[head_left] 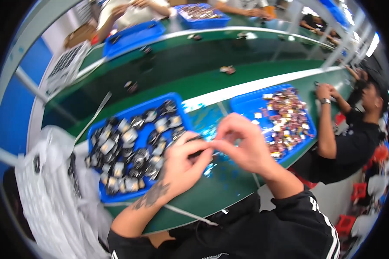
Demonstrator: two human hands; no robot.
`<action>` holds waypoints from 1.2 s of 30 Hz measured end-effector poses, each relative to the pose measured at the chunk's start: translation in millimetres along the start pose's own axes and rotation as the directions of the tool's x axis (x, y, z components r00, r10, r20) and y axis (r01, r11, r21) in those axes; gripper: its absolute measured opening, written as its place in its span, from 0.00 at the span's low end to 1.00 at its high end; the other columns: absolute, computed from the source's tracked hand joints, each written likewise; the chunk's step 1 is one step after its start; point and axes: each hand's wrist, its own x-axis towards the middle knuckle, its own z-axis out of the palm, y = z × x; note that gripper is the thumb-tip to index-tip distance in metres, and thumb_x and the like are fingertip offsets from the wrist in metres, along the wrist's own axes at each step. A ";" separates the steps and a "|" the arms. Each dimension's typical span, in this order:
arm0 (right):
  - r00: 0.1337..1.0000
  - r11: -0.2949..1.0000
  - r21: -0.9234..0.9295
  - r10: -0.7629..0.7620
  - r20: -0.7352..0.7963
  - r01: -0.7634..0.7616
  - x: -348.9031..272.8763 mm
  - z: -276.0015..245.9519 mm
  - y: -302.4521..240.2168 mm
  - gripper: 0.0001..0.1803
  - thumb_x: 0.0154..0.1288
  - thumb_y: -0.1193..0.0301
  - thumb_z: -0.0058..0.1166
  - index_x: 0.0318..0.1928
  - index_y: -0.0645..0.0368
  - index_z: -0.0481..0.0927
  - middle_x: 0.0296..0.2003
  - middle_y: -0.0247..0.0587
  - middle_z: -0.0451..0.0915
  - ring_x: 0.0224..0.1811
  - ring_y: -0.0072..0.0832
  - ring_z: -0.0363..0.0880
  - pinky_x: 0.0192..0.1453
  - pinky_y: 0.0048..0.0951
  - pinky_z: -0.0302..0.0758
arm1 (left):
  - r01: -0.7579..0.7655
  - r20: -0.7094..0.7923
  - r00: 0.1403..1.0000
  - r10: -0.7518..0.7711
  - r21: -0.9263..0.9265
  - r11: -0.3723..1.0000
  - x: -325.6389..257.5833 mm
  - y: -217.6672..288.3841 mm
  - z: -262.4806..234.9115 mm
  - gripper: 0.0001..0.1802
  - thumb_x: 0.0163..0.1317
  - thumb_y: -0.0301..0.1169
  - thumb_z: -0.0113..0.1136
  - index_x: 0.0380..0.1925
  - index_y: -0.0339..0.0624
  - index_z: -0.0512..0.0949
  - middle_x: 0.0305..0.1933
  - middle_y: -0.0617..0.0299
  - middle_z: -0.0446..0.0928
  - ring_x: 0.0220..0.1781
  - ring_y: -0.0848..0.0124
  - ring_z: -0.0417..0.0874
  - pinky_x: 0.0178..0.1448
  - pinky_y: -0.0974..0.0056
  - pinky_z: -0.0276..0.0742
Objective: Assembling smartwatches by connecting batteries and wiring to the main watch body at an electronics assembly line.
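Pinched dark part (196, 153) in left hand (180, 165), seemingly steadied for right hand (248, 146), with thumb and forefinger pressed together

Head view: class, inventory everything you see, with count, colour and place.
Left tray: one, blue, near left
Right tray: one, blue, near right
Parts: many, black and silver, left tray
Small pieces: many, pinkish, right tray
Table: one, green, centre
Belt: one, green, beyond table
Far trays: two, blue, top
Plastic wrapping: uncounted, whitish, left
Workers: several, black or white shirts, top, right
Stools: at least two, red, lower right
Left hand: one, bare, centre
Right hand: one, bare, centre
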 end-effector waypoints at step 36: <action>0.994 0.779 0.623 0.107 -0.023 -0.069 -23.7 5.2 33.7 0.08 0.60 0.82 0.64 0.40 0.67 0.80 0.42 0.42 0.79 0.44 0.24 0.79 0.49 0.25 0.78 | 0.288 -0.021 0.930 -0.366 -0.576 0.765 -6.9 -20.1 -15.4 0.26 0.68 0.22 0.49 0.67 0.37 0.60 0.56 0.52 0.76 0.46 0.70 0.81 0.48 0.69 0.79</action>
